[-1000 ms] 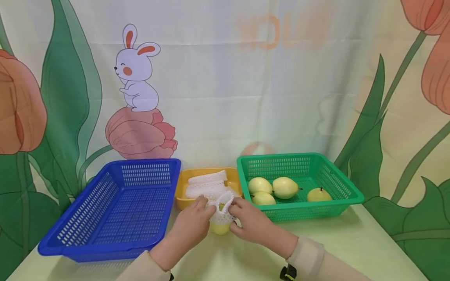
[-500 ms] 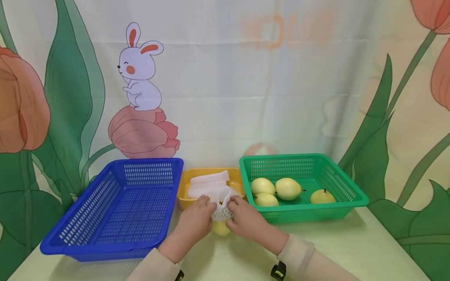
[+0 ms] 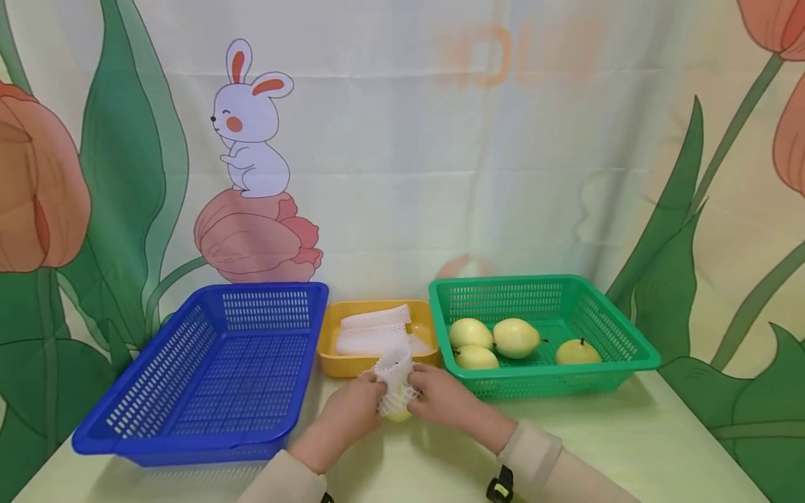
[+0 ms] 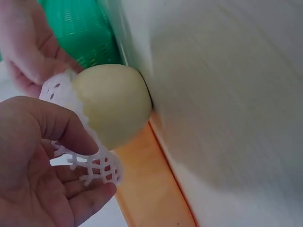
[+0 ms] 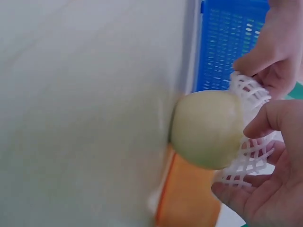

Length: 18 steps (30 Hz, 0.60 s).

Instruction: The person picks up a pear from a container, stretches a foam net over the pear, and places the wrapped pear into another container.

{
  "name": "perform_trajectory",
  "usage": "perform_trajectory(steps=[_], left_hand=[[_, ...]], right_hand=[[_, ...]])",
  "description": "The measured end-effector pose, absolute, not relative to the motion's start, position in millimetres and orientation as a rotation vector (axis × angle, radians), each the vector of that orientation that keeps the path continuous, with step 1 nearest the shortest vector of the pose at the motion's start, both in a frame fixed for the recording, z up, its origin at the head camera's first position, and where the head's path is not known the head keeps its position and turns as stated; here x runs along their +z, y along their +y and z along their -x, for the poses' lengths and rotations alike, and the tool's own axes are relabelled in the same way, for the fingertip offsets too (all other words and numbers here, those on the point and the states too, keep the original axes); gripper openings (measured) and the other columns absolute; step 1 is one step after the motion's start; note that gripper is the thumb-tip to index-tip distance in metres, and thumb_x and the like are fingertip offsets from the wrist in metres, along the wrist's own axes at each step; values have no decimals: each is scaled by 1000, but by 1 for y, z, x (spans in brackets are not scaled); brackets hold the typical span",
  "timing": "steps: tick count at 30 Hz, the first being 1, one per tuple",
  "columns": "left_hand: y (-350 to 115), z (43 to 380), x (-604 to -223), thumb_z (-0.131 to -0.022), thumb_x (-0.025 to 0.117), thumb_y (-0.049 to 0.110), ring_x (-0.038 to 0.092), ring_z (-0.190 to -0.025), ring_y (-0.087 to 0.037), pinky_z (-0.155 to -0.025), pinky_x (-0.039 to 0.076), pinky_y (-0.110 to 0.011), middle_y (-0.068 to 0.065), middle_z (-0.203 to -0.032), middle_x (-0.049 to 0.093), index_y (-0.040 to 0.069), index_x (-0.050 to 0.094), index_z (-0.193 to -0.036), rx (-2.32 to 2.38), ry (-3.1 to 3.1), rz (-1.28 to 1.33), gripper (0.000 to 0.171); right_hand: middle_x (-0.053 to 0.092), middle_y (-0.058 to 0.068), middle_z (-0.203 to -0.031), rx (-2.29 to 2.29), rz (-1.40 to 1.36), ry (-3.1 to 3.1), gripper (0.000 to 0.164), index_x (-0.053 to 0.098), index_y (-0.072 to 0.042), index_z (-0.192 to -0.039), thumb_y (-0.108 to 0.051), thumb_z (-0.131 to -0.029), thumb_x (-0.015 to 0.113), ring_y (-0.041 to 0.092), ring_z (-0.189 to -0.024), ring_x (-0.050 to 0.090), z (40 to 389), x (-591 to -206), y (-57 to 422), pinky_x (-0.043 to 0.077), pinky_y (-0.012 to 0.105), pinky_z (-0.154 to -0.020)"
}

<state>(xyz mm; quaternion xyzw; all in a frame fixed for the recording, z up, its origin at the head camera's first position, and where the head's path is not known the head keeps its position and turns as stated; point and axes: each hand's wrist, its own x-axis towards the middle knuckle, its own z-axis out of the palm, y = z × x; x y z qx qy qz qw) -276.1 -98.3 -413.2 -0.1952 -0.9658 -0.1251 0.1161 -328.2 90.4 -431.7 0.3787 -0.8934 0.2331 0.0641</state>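
A pale yellow pear (image 3: 399, 417) stands on the table in front of the orange bin, its upper part inside a white foam net sleeve (image 3: 395, 370). My left hand (image 3: 353, 406) pinches the left edge of the net between thumb and fingers. On the other side, my right hand (image 3: 443, 397) grips the net's right edge the same way. Both wrist views show the lower half of the pear (image 4: 116, 106) bare and the net's open rim (image 5: 248, 161) stretched outward by the fingers. The stem is hidden by the net in the head view.
The orange bin (image 3: 333, 365) behind my hands holds several white foam nets (image 3: 374, 335). A blue basket (image 3: 195, 440) stands at left. In the green basket (image 3: 566, 381) at right lie several pears (image 3: 516, 338). A printed curtain (image 3: 390, 175) hangs behind the table.
The net sleeve has come further down over the pear, covering more of it, and its top now stands up as a tube. My hands have moved slightly lower with the net's edges.
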Motion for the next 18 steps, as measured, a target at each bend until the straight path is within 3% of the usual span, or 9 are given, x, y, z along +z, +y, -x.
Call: perform_trajectory(steps=[5, 13, 18], left_hand=[[-99, 280, -415, -71, 70, -8, 59, -74, -25, -70, 54, -47, -13, -91, 65, 3, 62, -83, -522, -2882, 560, 18], [-105, 288, -424, -69, 60, -9, 40, -63, -17, -57, 36, -33, -1, -67, 45, 9, 47, -67, -801, -2888, 511, 22], [-110, 291, -432, -71, 58, -8, 39, -59, -15, -54, 32, -28, 2, -64, 42, 9, 51, -68, -901, -2893, 506, 19]], right_hand=[[55, 5, -89, 874, -1188, -2732, 25, 41, -8, -69, -3, -82, 62, 7, -71, 37, 332, -439, 98, 32, 17, -62], [36, -6, -75, 1222, -1284, -2796, 33, 37, -9, -70, -7, -93, 61, 3, -71, 36, 344, -447, 113, 31, 18, -66], [35, -8, -69, 1303, -1307, -2868, 27, 41, -9, -71, -5, -91, 58, 1, -63, 34, 345, -450, 119, 29, 17, -61]])
